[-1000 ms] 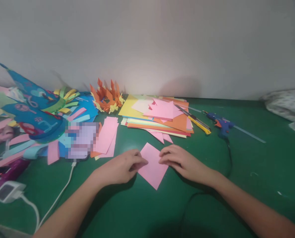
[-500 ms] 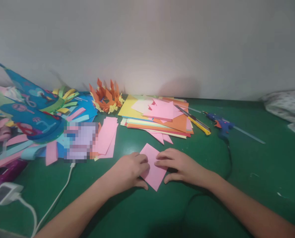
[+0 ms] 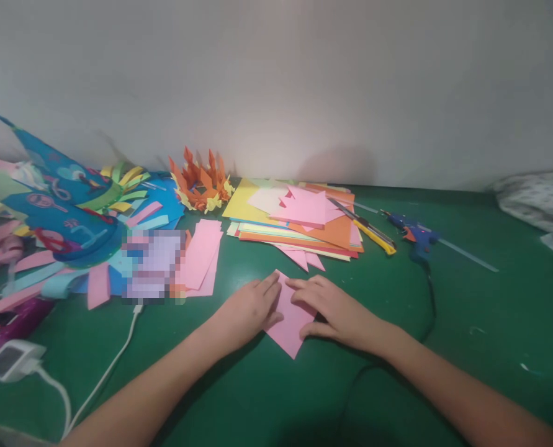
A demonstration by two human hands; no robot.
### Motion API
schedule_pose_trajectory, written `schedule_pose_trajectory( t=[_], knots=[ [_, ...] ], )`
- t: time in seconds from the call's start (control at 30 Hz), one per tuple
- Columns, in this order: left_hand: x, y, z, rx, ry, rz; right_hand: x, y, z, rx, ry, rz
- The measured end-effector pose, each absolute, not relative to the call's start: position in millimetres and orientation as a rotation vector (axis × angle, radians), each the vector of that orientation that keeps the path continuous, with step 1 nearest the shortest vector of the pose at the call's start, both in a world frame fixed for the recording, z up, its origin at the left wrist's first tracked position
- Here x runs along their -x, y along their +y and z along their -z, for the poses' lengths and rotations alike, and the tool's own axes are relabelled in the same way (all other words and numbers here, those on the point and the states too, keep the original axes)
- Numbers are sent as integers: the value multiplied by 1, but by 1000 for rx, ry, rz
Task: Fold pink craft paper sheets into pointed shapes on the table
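A pink paper piece [image 3: 291, 323] lies flat on the green table [image 3: 397, 397], one corner toward me and one pointing away. My left hand [image 3: 252, 308] rests on its left side, fingertips near the far corner and thumb on the paper. On its right side is my right hand [image 3: 328, 307], with its fingers apart, fingertips near the far corner and thumb at the right edge. Both hands press on the paper from above and do not grasp it. Part of its left and right edges is hidden under the fingers.
Behind the hands is a stack of coloured paper [image 3: 295, 239] with a yellow cutter [image 3: 373, 234]. A blue glue gun [image 3: 418, 239] lies right; pink strips [image 3: 204, 254], an orange crown [image 3: 204, 186] and blue hats [image 3: 80, 230] are left. A white cable [image 3: 122, 354] runs front left.
My left hand's fingers have moved up toward the paper's far corner, and its thumb has come onto the paper. My right hand has shifted slightly left, its fingertips nearer that corner.
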State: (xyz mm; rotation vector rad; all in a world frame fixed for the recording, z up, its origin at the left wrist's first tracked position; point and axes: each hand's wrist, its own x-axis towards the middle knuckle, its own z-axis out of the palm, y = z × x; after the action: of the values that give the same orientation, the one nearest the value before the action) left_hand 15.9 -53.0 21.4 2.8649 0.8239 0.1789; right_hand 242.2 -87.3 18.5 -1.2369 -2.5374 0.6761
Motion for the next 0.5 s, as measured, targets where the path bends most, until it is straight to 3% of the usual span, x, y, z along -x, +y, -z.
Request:
schedule_pose_trajectory(
  t=[0.2, 0.5],
  knots=[
    [-16, -53, -21, -2692, 916, -104, -230, -88, -21, 1369, -2462, -711],
    [5, -43, -18, -2576, 633, -140, -240, -87, -24, 1313, -2453, -926]
  ],
)
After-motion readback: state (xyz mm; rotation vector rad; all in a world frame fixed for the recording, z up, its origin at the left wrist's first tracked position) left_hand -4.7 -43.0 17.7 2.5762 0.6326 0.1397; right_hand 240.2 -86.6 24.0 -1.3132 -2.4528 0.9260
